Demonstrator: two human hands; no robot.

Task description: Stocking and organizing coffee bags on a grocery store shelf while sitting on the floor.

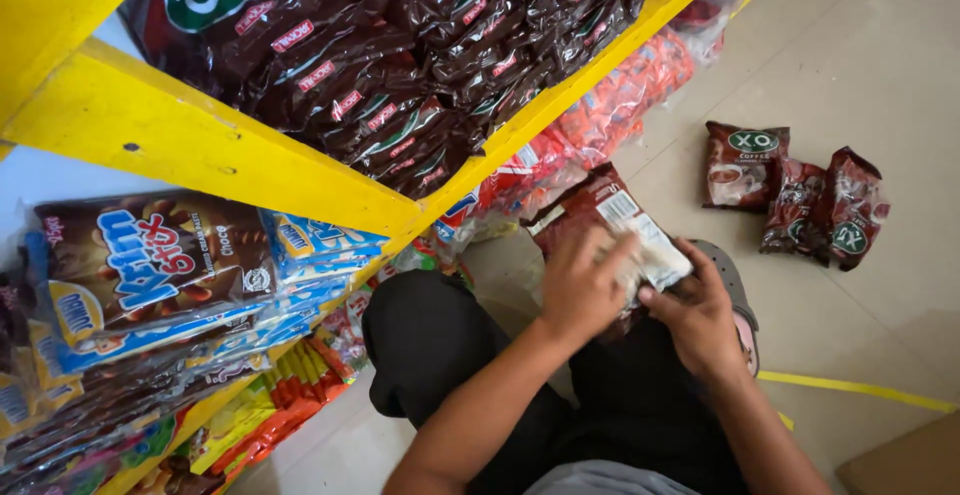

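Both hands clamp one dark red packet (600, 210): left hand (583, 290) covers its middle, right hand (700, 315) pinches the pale lower edge. Beneath the grip, the packet's bottom is hidden

Soft, even daylight fills my view; the pale floor (860, 65) toward two o'clock is brightest, nearly washed out. Glare streaks the glossy dark packets (400, 65) at twelve o'clock. Under the yellow shelf (200, 145), at nine o'clock, the goods sit dimmer. My hands (640, 295) are smeared with motion blur, as is the bag (600, 205) they grip. Wide-lens distortion tilts the shelf edges; corners look soft.
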